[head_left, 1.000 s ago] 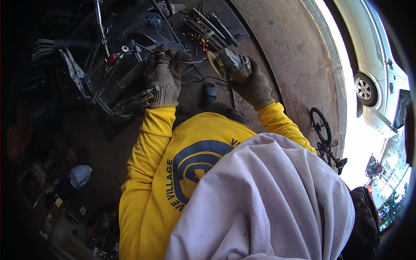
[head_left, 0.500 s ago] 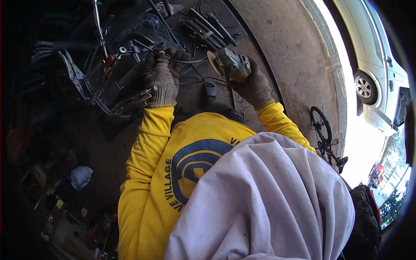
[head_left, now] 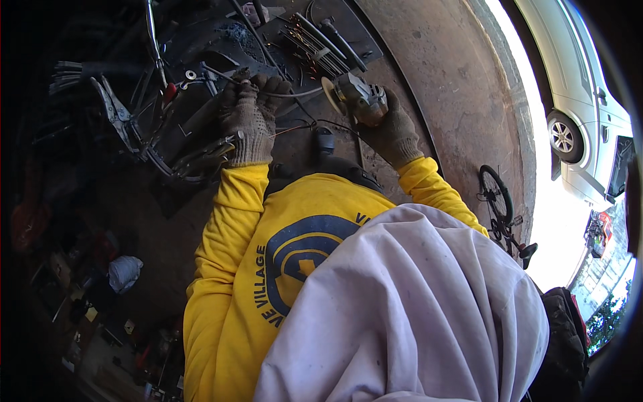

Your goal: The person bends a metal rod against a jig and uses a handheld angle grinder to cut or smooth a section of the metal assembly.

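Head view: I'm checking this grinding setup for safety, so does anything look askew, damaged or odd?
Nothing looks damaged. The gloved right hand holds the angle grinder, sparks flying off its disc; the gloved left hand grips a thin metal rod. Loose tools crowd the bench, and a cable trails near the grinder.

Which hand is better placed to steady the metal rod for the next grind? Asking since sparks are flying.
Left: the gloved left hand already grips the thin metal rod; the gloved right hand holds the grey angle grinder.

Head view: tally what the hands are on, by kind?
Knit work gloves: 2, left hand and right hand
Grey angle grinder with round disc: 1, in the right hand
Dark metal rod frame: 1, under the left hand
Total: 4
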A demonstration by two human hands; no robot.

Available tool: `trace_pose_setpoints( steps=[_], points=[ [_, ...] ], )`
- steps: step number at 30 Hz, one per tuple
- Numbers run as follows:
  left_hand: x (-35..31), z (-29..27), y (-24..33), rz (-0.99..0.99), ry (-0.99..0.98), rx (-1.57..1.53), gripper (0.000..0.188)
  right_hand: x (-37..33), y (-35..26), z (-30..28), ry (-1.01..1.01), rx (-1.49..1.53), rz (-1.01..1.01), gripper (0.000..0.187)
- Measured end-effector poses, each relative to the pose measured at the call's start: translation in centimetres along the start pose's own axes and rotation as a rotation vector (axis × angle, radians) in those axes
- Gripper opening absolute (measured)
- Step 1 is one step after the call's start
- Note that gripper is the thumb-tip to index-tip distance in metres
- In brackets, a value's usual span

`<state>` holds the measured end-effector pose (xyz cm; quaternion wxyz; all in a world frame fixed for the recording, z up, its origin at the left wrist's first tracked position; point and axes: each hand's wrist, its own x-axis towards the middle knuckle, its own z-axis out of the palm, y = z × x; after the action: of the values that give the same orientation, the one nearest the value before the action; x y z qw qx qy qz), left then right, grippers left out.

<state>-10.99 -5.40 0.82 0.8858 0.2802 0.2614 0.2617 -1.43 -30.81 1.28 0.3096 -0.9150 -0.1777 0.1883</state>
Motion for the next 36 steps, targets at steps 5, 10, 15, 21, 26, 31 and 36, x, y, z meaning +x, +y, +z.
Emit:
trace_pose_setpoints(
  steps=[5, 10, 15, 21, 26, 31, 36],
  points=[
    [0.3, -0.9, 0.0, -0.016, 0.044, -0.087, 0.018, -0.4, -0.5, -0.6, -0.011, 0.069, 0.175, 0.088],
    [0.1, 0.0, -0.5, -0.002, 0.107, -0.019, 0.019, -0.5, 0.3, 0.0, 0.003, 0.033, 0.119, 0.089],
    [0.8, -0.7, -0.8, -0.031, 0.047, -0.068, 0.016, -0.2, -0.1, 0.3, 0.017, 0.001, 0.077, 0.088],
    [0.6, -0.2, -0.7, -0.039, 0.097, -0.072, 0.015, 0.1, -0.1, 0.2, 0.041, 0.000, 0.010, 0.086],
    [0.3, 0.1, -0.4, -0.013, 0.146, -0.038, 0.013, 0.2, 0.0, 0.3, 0.028, -0.007, 0.018, 0.083],
    [0.6, -0.8, -0.4, -0.027, 0.143, -0.076, 0.012, 0.1, -0.4, 0.0, 0.001, 0.013, 0.098, 0.082],
    [0.3, -0.1, -0.2, -0.010, 0.111, -0.034, 0.013, 0.0, -0.6, -0.4, 0.004, 0.012, 0.135, 0.084]
  ],
)
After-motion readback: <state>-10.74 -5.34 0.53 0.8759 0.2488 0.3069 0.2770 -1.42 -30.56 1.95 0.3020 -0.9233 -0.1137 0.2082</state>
